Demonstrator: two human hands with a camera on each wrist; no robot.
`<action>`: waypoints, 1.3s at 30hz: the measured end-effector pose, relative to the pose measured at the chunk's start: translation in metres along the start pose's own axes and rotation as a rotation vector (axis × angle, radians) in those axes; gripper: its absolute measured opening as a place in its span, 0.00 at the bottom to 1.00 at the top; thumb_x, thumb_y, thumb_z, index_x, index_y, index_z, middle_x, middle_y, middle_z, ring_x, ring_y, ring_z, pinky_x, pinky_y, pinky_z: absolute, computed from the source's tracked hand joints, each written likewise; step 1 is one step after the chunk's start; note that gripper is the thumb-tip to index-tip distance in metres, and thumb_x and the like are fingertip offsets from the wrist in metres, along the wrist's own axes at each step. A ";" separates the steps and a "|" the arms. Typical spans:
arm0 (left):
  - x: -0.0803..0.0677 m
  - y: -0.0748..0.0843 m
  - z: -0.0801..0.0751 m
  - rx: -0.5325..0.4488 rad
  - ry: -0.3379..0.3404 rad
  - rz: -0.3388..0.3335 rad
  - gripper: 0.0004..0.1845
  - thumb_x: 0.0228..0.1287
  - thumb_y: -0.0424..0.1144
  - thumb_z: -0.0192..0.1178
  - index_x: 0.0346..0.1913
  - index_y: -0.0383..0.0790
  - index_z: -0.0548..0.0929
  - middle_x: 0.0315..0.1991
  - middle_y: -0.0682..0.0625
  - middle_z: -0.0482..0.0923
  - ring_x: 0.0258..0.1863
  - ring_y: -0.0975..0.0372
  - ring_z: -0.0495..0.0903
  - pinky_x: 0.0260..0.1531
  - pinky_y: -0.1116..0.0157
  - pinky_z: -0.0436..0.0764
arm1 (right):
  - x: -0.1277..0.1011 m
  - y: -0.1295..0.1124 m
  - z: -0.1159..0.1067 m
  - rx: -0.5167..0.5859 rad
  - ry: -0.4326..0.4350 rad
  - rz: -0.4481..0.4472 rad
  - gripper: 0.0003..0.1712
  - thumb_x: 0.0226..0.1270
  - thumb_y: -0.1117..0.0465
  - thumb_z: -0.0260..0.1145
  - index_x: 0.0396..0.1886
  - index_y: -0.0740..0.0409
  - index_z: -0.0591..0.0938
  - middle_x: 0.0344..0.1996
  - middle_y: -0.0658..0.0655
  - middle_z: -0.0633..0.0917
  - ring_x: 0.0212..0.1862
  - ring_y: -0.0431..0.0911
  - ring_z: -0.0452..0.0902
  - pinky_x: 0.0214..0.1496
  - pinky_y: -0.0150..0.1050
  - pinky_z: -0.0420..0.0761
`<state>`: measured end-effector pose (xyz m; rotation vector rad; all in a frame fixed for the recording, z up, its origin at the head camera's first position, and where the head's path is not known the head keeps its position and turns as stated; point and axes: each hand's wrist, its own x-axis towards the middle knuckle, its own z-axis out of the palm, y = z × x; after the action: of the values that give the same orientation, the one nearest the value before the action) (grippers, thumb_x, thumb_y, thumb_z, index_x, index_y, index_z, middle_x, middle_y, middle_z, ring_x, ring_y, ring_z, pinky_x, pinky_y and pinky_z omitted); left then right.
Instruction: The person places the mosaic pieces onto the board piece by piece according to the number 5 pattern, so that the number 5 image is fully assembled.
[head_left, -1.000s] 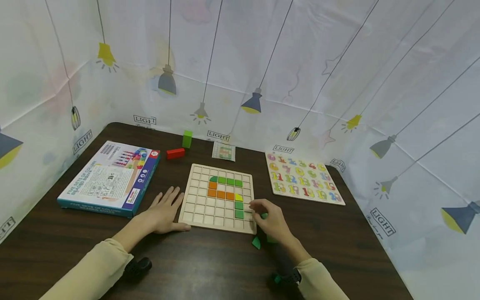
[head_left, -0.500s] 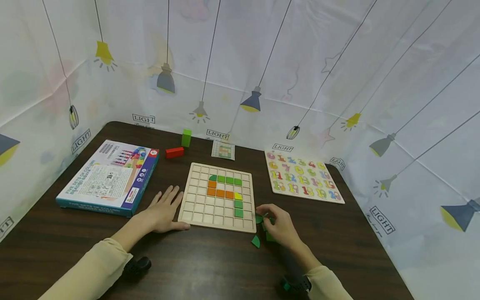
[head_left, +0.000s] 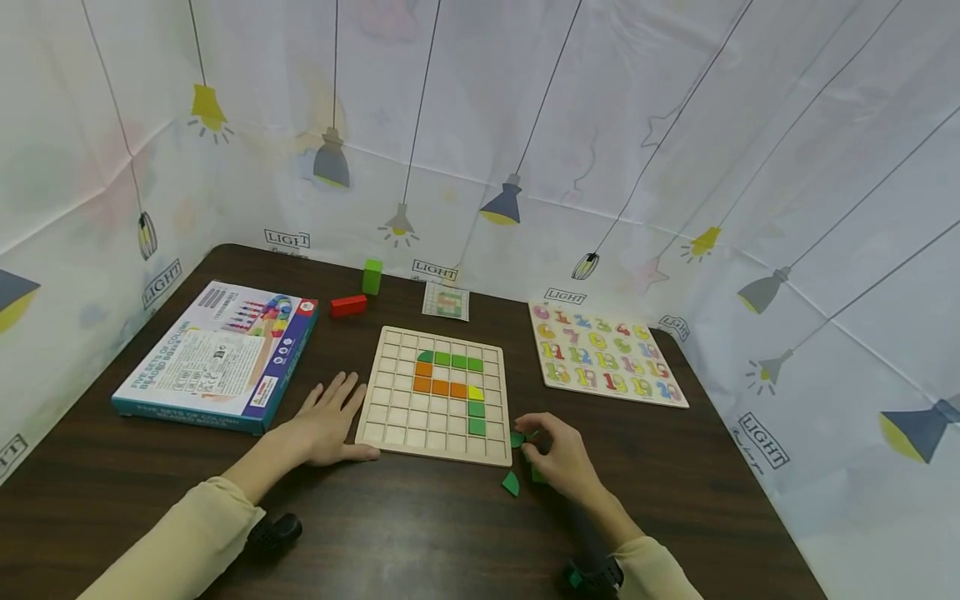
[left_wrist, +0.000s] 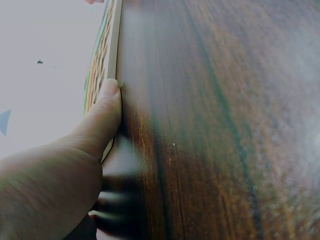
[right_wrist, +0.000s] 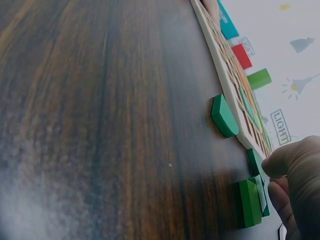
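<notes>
My left hand [head_left: 324, 425] lies flat with fingers spread beside the wooden grid board [head_left: 405, 439], its thumb touching the board's near-left corner. Orange, green and yellow tiles sit in several of the board's cells, one a yellow tile [head_left: 476, 392]. Just right of the board, my right hand [head_left: 561, 454] hovers low over loose green pieces, thumb and index finger bent with a gap between them. A green quarter-round piece [head_left: 517, 439] lies by the index fingertip; another green quarter-round piece [head_left: 511, 483] lies nearer me. A green block [right_wrist: 249, 203] lies under the hand, which partly hides other pieces.
A boxed toy [head_left: 202, 350] lies at the left. Behind the board are a red block [head_left: 348, 306], an upright green block [head_left: 372, 277] and a pattern card [head_left: 446, 301]. A number board [head_left: 607, 354] lies at back right. Printed fabric [head_left: 450, 125] walls the table's far side.
My right hand has moved off the board's right edge, back and slightly right, over the loose green pieces. The left hand stays in place. The tiles on the board look the same.
</notes>
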<state>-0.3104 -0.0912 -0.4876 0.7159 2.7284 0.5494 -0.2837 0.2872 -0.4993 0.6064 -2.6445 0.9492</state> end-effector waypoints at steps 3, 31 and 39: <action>-0.001 0.001 -0.002 -0.002 0.005 0.002 0.58 0.53 0.72 0.55 0.71 0.27 0.51 0.72 0.31 0.41 0.71 0.41 0.39 0.65 0.41 0.40 | 0.001 0.001 0.002 -0.023 0.005 0.009 0.21 0.48 0.76 0.71 0.44 0.58 0.81 0.37 0.51 0.83 0.37 0.46 0.80 0.35 0.40 0.80; -0.001 0.003 -0.002 0.031 -0.002 -0.008 0.57 0.54 0.70 0.55 0.72 0.28 0.51 0.72 0.32 0.41 0.71 0.41 0.39 0.64 0.40 0.41 | 0.003 0.000 0.006 -0.047 0.006 0.076 0.18 0.53 0.68 0.73 0.45 0.55 0.81 0.38 0.47 0.83 0.45 0.43 0.77 0.47 0.46 0.77; 0.000 0.002 -0.001 0.039 0.000 -0.013 0.56 0.55 0.70 0.55 0.72 0.28 0.52 0.72 0.31 0.42 0.71 0.41 0.39 0.64 0.40 0.42 | 0.005 -0.009 0.010 0.030 -0.015 -0.009 0.19 0.53 0.69 0.72 0.46 0.58 0.80 0.38 0.50 0.83 0.42 0.43 0.80 0.42 0.43 0.80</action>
<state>-0.3097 -0.0897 -0.4853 0.7071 2.7489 0.4944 -0.2852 0.2723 -0.5000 0.6337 -2.6431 0.9877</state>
